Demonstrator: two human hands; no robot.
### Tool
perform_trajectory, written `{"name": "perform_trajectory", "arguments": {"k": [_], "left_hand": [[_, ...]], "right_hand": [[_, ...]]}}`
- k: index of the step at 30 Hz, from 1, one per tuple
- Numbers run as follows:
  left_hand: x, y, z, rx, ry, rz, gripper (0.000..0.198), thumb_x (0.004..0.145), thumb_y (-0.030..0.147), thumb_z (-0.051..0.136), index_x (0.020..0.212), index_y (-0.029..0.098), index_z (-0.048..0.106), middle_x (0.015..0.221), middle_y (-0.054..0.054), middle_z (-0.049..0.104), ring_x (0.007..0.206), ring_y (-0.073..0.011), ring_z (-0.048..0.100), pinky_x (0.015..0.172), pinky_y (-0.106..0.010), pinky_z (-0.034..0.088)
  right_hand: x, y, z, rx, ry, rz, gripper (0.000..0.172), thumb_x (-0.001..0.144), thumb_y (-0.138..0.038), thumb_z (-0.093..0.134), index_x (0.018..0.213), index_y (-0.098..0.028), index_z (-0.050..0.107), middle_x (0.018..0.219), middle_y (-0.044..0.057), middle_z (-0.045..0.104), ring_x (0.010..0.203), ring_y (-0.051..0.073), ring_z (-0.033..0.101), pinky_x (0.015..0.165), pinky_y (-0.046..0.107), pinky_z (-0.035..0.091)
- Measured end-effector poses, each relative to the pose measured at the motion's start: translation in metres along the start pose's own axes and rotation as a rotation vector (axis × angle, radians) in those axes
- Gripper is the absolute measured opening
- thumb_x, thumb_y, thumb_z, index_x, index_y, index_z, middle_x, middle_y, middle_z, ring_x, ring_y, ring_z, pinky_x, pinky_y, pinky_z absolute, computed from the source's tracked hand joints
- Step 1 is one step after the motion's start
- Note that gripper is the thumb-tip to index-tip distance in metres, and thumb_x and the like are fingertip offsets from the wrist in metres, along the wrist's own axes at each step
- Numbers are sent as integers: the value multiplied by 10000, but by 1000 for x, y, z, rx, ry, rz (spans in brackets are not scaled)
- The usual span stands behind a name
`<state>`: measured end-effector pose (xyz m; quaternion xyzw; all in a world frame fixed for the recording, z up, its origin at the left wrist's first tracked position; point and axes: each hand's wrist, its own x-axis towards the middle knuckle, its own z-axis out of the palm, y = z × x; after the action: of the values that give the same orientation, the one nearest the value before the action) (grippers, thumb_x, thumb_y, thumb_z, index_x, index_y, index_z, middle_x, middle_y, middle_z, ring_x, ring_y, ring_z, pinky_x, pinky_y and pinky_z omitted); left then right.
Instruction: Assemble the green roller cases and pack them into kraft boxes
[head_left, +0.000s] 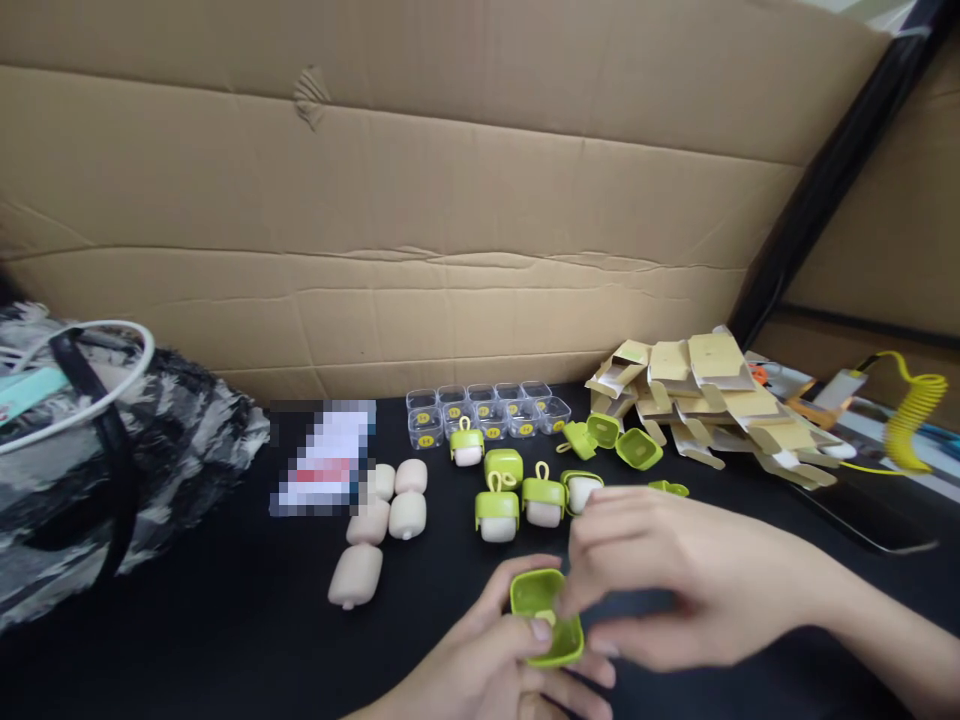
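Near the bottom centre, my left hand (502, 655) grips a hollow lime-green cover (566, 645), its open side turned up. My left thumb presses inside it on a small pale yellow-green piece, perhaps a loop end. From the right my right hand (660, 580), slightly blurred, reaches over the cover. Its index finger dips inside while its thumb lies by the outer right edge, the wall between them. Just beyond are several pale blocks wearing green covers with loops, such as one covered block (498, 515). More loose green covers (640, 449) lie farther back.
Bare pale blocks (356, 575) lie to the left beside a pixelated flat item (326, 458). Clear plastic boxes (491, 412) with yellow stickers line the back. Flattened cartons (705, 390), a dark phone-like slab (862, 515) and a yellow coiled cord (919, 420) are right; a furry bag (150, 440) is left.
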<state>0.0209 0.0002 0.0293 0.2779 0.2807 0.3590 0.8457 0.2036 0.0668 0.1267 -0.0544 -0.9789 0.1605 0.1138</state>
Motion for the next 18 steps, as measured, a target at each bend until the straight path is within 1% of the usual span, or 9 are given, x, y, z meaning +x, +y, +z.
{"name": "perform_trajectory", "arguments": {"k": [2, 4, 6, 8, 10, 12, 14, 16, 18], "left_hand": [[4, -5, -4, -10, -43, 7, 505, 715, 354, 700, 1111, 206, 424, 691, -51, 749, 578, -122, 677, 581, -216, 370], [8, -10, -8, -12, -94, 31, 434, 715, 391, 684, 1044, 224, 457, 562, -16, 716, 487, -118, 637, 510, -202, 342], [10, -12, -10, -10, -114, 42, 375, 707, 379, 688, 995, 235, 497, 505, 26, 669, 452, -123, 622, 467, -197, 320], [9, -13, -10, -3, -124, 34, 346, 681, 328, 717, 964, 234, 540, 521, 50, 638, 459, -122, 628, 463, -196, 328], [7, -12, -10, -1, -131, 29, 386, 643, 290, 762, 971, 233, 567, 562, 59, 630, 481, -120, 638, 492, -202, 362], [5, -13, -10, 2, -123, 35, 440, 626, 305, 794, 1001, 227, 578, 580, 46, 640, 498, -127, 643, 520, -212, 390], [4, -15, -10, 17, -103, 29, 428, 619, 368, 806, 952, 186, 608, 561, 20, 644, 488, -128, 632, 512, -210, 390], [4, -16, -10, 51, -83, 23, 413, 601, 427, 811, 843, 143, 635, 551, -7, 645, 485, -123, 620, 501, -204, 390], [4, -16, -8, 79, -77, 30, 427, 590, 459, 811, 805, 138, 632, 545, -9, 644, 473, -119, 611, 490, -200, 396]], "right_hand": [[12, 5, -2, -70, 93, 54, 135, 911, -172, 525, 974, -159, 644, 826, 22, 642, 772, 133, 568, 732, 255, 419], [30, 12, 0, -230, 108, 82, 161, 925, -181, 498, 990, -159, 644, 874, 38, 634, 803, 150, 572, 749, 290, 419], [52, 20, 5, -380, 34, 52, 194, 909, -201, 526, 1067, -157, 629, 933, 56, 621, 860, 181, 574, 765, 318, 428], [71, 27, 12, -447, -46, 1, 279, 877, -212, 573, 1149, -153, 598, 975, 63, 615, 900, 198, 572, 771, 317, 442], [86, 32, 20, -462, -77, -37, 353, 866, -221, 587, 1211, -149, 561, 998, 66, 613, 890, 199, 571, 755, 307, 453], [95, 35, 28, -473, -85, -60, 377, 869, -217, 578, 1238, -153, 538, 1002, 68, 610, 866, 200, 566, 731, 308, 458], [98, 35, 32, -494, -84, -69, 329, 869, -188, 564, 1194, -145, 561, 1001, 83, 605, 868, 211, 558, 714, 319, 455], [99, 35, 35, -513, -76, -74, 217, 869, -142, 538, 1075, -122, 606, 1035, 113, 597, 910, 225, 545, 726, 331, 449], [98, 33, 36, -521, -76, -90, 137, 878, -114, 510, 964, -116, 617, 1106, 132, 585, 960, 228, 531, 756, 333, 441]]}}
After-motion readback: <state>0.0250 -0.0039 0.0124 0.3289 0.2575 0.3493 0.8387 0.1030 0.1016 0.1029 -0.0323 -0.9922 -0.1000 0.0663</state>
